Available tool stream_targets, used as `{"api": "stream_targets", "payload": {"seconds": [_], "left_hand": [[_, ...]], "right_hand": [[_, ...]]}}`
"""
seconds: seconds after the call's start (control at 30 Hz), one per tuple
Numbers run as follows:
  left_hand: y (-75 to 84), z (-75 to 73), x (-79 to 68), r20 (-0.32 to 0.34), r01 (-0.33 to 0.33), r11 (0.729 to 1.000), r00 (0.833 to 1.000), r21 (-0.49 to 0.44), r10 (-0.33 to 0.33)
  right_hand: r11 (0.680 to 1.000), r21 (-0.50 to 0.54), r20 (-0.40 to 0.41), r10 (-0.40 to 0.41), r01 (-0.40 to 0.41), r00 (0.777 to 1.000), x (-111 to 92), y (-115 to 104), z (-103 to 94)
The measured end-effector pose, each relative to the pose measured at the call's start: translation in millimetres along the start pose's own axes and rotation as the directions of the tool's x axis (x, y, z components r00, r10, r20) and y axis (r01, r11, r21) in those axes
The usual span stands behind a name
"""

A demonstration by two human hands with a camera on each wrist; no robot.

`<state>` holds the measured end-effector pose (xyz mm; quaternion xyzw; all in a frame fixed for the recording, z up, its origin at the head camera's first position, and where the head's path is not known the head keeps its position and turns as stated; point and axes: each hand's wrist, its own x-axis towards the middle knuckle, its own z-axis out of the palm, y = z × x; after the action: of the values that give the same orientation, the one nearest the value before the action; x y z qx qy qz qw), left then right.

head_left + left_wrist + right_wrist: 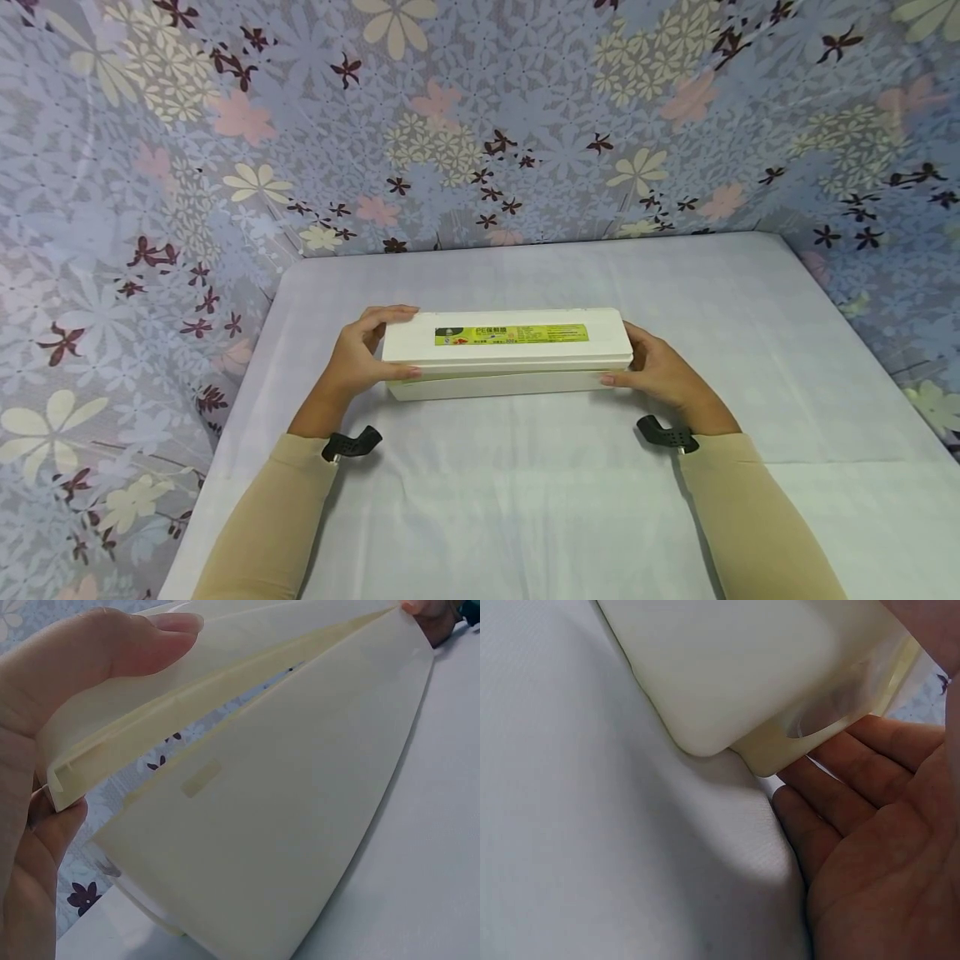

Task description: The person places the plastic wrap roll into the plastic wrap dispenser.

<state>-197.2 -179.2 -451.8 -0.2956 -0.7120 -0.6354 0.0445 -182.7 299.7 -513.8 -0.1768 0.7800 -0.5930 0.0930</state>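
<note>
A long white cling film box lies across the middle of the table, with a green and yellow label on its lid. My left hand grips the lid's left end, thumb on the front edge and fingers round the far side. In the left wrist view the lid stands raised there, with a wedge-shaped gap above the box body that narrows toward the right. At the other end, my right hand holds the box, thumb on the front face and fingers against the end wall.
A white cloth covers the table. Floral curtains hang behind it and along both sides. Each wrist carries a black camera mount just past the beige sleeve.
</note>
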Motion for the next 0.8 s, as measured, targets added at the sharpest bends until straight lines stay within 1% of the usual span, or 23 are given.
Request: {"api": "stream_targets", "payload": {"seconds": [0.07, 0.27, 0.3, 0.57, 0.8], "left_hand": [[-2.8, -0.6, -0.3, 0.000, 0.001, 1.000, 1.000, -0.008, -0.001], [-27.0, -5.6, -2.1, -0.002, -0.010, 1.000, 1.000, -0.013, 0.010], [-28.7, -5.9, -2.5, -0.004, -0.009, 1.000, 1.000, -0.011, 0.009], [-31.5, -5.1, -6.7, -0.011, -0.030, 0.999, 1.000, -0.019, 0.029], [-34.1, -3.2, -9.4, -0.025, -0.013, 1.000, 1.000, -0.023, 0.012]], "right_hand": [[1.000, -0.012, -0.004, 0.002, -0.002, 1.000, 0.2, -0.5, 0.3], [0.999, -0.033, -0.006, 0.012, -0.013, 1.000, 0.1, -2.0, 0.7], [0.999, -0.036, -0.007, 0.015, -0.015, 1.000, 0.1, -2.3, 0.7], [1.000, -0.009, 0.001, 0.015, -0.015, 1.000, -0.6, -3.4, 1.0], [1.000, -0.007, 0.007, 0.016, -0.016, 1.000, -0.4, -2.7, 0.4]]}}
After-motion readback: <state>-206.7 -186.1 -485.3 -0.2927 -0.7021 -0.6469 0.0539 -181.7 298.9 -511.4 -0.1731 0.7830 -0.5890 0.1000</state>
